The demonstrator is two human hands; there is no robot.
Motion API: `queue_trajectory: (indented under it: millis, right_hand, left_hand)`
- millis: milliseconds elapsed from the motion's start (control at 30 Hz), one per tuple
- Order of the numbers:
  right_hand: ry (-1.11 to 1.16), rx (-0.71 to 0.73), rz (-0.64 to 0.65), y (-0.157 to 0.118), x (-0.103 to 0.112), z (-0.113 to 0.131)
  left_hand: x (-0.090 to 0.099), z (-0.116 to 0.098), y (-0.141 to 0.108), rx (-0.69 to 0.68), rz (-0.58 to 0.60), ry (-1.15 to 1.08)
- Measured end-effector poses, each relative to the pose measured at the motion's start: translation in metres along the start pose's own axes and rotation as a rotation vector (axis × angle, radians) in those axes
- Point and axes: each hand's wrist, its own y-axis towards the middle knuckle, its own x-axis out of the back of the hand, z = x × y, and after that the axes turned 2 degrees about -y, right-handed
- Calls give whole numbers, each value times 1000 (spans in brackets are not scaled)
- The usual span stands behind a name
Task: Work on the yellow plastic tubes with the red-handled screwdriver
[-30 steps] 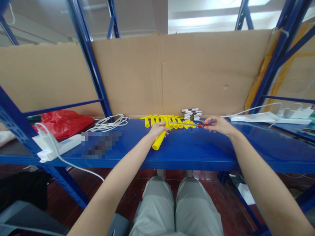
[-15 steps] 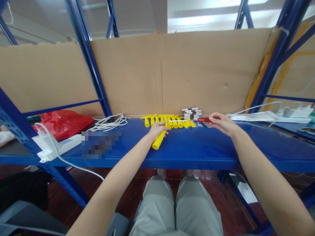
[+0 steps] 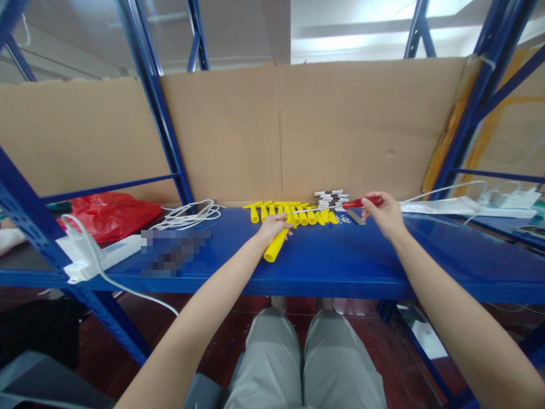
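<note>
My left hand (image 3: 276, 227) is closed around a yellow tubular handle (image 3: 276, 245), whose hollow end points toward me. In my right hand (image 3: 382, 213) is a red-handled screwdriver (image 3: 355, 203), held at the back of its grip. Its thin metal shaft runs leftward to the top of the yellow piece by my left fingers; the exact contact is too small to make out. Behind my hands lies a row of similar yellow pieces (image 3: 254, 213). Small screws (image 3: 343, 219) and a flat grey bar (image 3: 356, 217) rest below the screwdriver.
White and black pieces (image 3: 331, 200) are stacked against the cardboard wall (image 3: 340, 125). On the left of the blue shelf (image 3: 332, 261) are a coiled white cable (image 3: 191, 215), a red plastic bag (image 3: 113, 216) and a power strip (image 3: 123, 248). Blue uprights frame both sides.
My right hand has turned on the screwdriver, its fingers shifting back along the handle so more red shows. My left hand and the yellow handle stay nearly in place.
</note>
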Motion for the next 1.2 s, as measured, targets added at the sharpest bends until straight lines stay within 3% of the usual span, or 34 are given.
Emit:
queue_trajectory:
  millis: [167,333,400,567,667,933,1200]
  right_hand:
    - [-162,-27,-72,-4,0,-1]
    - [-307,48,-164,-4,3,-6]
    - [-258,45,-127,-4,2,-6]
    - [-23,-21,101,-6,-3,0]
    - [23,-54,133,-8,-4,4]
    - [-18,-66,-75,-6,-1,9]
    - [-57,-57,-102,-7,-2,10]
  left_hand:
    - [-1,-2,-3,31,4,-38]
    - [-2,-1,-2,34,31,-37]
    - [-2,-1,-1,25,24,-34]
    - [2,1,1,18,0,-50]
    - [4,1,1,12,-2,-58]
    - [-1,1,-2,3,48,-44]
    - [-2,3,-3,-9,60,-53]
